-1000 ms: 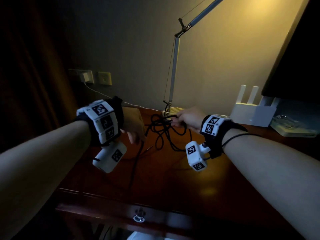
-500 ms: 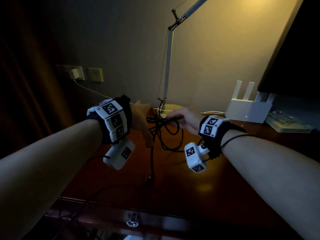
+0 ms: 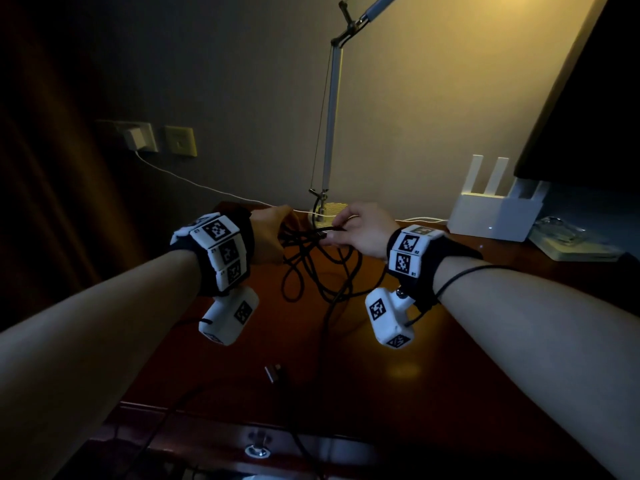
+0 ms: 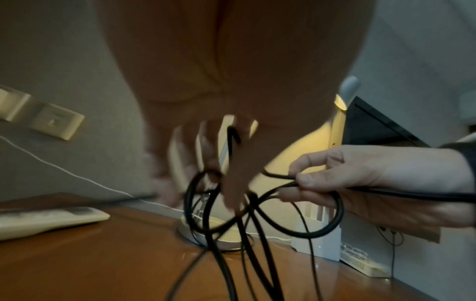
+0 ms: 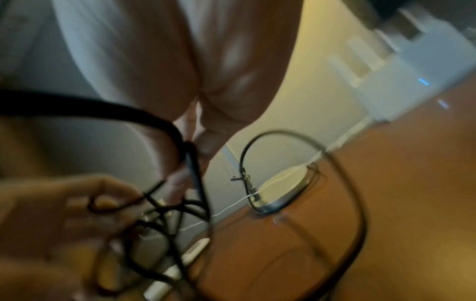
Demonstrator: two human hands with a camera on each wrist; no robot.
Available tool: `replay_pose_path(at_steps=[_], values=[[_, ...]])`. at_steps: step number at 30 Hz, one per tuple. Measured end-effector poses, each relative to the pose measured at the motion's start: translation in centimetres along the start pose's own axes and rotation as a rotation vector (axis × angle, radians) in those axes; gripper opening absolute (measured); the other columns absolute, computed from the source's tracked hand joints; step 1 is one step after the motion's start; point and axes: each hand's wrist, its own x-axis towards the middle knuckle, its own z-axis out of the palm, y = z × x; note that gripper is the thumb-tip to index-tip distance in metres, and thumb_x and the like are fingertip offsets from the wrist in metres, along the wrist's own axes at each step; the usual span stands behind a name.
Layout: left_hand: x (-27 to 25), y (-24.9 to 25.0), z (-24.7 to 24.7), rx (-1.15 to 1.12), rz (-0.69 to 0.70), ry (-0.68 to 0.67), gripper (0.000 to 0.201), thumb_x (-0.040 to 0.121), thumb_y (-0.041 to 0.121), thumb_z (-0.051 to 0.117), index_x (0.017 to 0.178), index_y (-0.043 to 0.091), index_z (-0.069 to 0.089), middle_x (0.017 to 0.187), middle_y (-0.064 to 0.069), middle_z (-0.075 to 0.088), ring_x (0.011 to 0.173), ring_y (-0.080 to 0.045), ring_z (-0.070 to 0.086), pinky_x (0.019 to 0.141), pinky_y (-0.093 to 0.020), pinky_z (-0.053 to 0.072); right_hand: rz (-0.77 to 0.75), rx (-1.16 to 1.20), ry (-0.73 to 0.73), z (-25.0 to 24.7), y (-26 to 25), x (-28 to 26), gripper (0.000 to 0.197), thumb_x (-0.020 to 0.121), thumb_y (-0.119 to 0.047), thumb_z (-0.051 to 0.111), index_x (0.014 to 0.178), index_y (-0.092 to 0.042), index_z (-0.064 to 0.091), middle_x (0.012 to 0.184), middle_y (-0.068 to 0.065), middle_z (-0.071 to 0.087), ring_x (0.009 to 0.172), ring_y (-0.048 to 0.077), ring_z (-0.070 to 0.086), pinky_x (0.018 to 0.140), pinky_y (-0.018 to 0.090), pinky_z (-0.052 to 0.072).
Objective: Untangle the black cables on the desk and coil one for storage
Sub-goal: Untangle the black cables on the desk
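I have the black cables [image 3: 311,258] bunched mid-frame in the head view, lifted off the wooden desk [image 3: 433,368] in front of the lamp base [image 3: 329,216], with loops sagging toward the wood and 1 strand trailing down to the lower edge of the frame. My right hand [image 3: 363,233] pinches a strand between thumb and forefinger; the left wrist view shows that pinch plainly at centre right. My left hand [image 3: 270,233] is in the tangle with fingers hooked through the loops, but motion blur smears them, so I cannot tell whether it truly grips a strand or only rakes through.

I judge these cords light, limp and a bit springy: they hold their curl and snag on each other rather than slide. Best hold, I think, is near a plug end, feeding it back through the loops instead of pulling mid-span, which would tighten the knot. A loose connector [image 3: 273,372] lies on the desk at lower centre.

Hard to read: how many separate cables there are, and which crossings are real knots. The right wrist view is blurred and dim, and the desk's near edge falls into shadow.
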Motion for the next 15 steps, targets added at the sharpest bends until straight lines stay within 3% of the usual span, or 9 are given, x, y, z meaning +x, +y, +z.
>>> replay_pose_path(at_steps=[3, 6, 8, 11, 13, 15], values=[[-0.2, -0.7, -0.7, -0.06, 0.01, 0.074, 0.058, 0.072, 0.004, 0.072, 0.119, 0.032, 0.052, 0.113, 0.0, 0.062, 0.098, -0.02, 0.062, 0.082, -0.041, 0.057, -0.014, 0.119, -0.028, 0.0, -0.3, -0.2, 0.017, 0.083, -0.017, 0.075, 0.084, -0.013, 0.058, 0.074, 0.012, 0.074, 0.065, 0.017, 0.071, 0.07, 0.03, 0.058], [-0.7, -1.0, -1.4, -0.161, 0.027, 0.128, 0.053, 0.074, -0.001, 0.069, 0.111, 0.035, 0.054, 0.107, 0.002, 0.064, 0.096, -0.018, 0.063, 0.079, -0.037, 0.058, -0.035, 0.141, -0.007, 0.2, -0.7, -0.5, 0.013, 0.087, -0.014, 0.07, 0.082, -0.01, 0.059, 0.072, 0.015, 0.071, 0.063, 0.021, 0.071, 0.061, 0.028, 0.057], [-0.9, -0.8, -1.9, -0.321, 0.013, 0.176, 0.058, 0.074, -0.004, 0.068, 0.112, 0.034, 0.047, 0.106, 0.004, 0.062, 0.095, -0.017, 0.063, 0.074, -0.033, 0.058, -0.033, 0.094, -0.012, 0.2, -0.7, -0.7, 0.006, 0.089, -0.012, 0.067, 0.088, -0.008, 0.063, 0.072, 0.013, 0.072, 0.062, 0.017, 0.071, 0.06, 0.025, 0.057], [-1.4, -0.5, -2.2, -0.634, -0.023, 0.223, 0.061, 0.072, -0.007, 0.073, 0.112, 0.029, 0.043, 0.103, 0.0, 0.064, 0.095, -0.021, 0.065, 0.077, -0.044, 0.059, 0.008, -0.042, -0.013, 0.2, -0.5, -0.5, 0.005, 0.085, -0.016, 0.072, 0.089, -0.013, 0.072, 0.076, 0.007, 0.075, 0.069, 0.018, 0.072, 0.066, 0.027, 0.058], [-1.7, -0.3, -2.3, -0.71, -0.006, 0.262, 0.055, 0.071, -0.003, 0.077, 0.109, 0.024, 0.048, 0.1, -0.004, 0.069, 0.092, -0.021, 0.068, 0.077, -0.045, 0.059, 0.04, -0.139, -0.01, 0.2, -0.6, -0.5, 0.005, 0.081, -0.022, 0.076, 0.083, -0.019, 0.073, 0.075, 0.002, 0.075, 0.069, 0.014, 0.072, 0.069, 0.027, 0.057], [-2.0, -0.4, -2.5, -0.697, 0.0, 0.273, 0.051, 0.072, 0.001, 0.077, 0.107, 0.025, 0.05, 0.095, 0.001, 0.072, 0.092, -0.017, 0.069, 0.079, -0.041, 0.059, 0.07, -0.177, -0.02, 0.3, -0.9, -0.5, 0.009, 0.08, -0.025, 0.077, 0.084, -0.018, 0.073, 0.072, 0.001, 0.075, 0.065, 0.01, 0.071, 0.068, 0.026, 0.057]])
